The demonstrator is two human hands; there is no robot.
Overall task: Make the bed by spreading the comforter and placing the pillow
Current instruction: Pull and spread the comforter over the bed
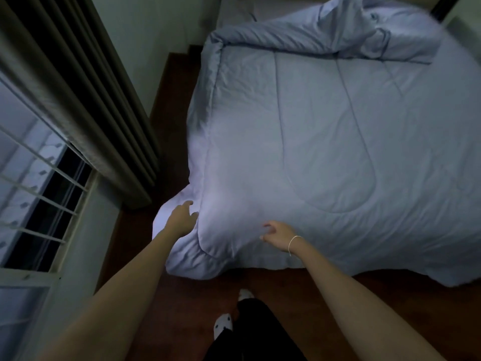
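A pale blue quilted comforter (325, 142) covers most of the bed, lying fairly flat in the middle. Its far end is folded back and bunched into a rumpled heap (377, 35) at the upper right. The near left corner droops over the bed's foot toward the floor. My left hand (182, 217) hovers at that corner with fingers spread, touching or nearly touching the fabric. My right hand (278, 234), a thin white bracelet on its wrist, is just above the comforter's near edge, fingers curled apart and holding nothing. No pillow is clearly visible.
Dark wooden floor (166, 295) runs along the bed's left side and foot. Heavy grey curtains (86, 100) hang at the left beside a barred window (36, 199). My feet in white socks (223, 324) stand at the bed's foot. A white wall (156, 35) is behind.
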